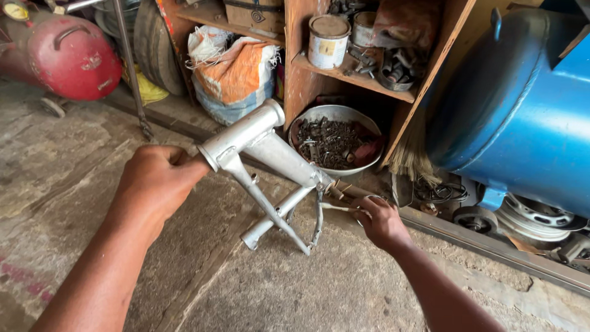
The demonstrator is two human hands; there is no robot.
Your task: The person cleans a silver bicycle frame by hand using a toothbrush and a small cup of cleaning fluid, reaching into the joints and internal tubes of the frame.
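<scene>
A silver-painted bicycle frame [279,157] is held up above the concrete floor, its head tube pointing up and back. My left hand [157,181] grips the lower end of the head tube. My right hand [380,220] is closed on a thin tool whose shaft reaches toward the frame's bottom bracket area; I cannot tell what kind of tool it is. The frame's thin stays hang down between my two hands.
A metal bowl [337,114] of dark small parts sits on the floor behind the frame. Wooden shelves [356,77] hold tins and hardware. A blue compressor tank [522,110] is at right, a red tank [70,55] at left, a sack [236,74] at the back.
</scene>
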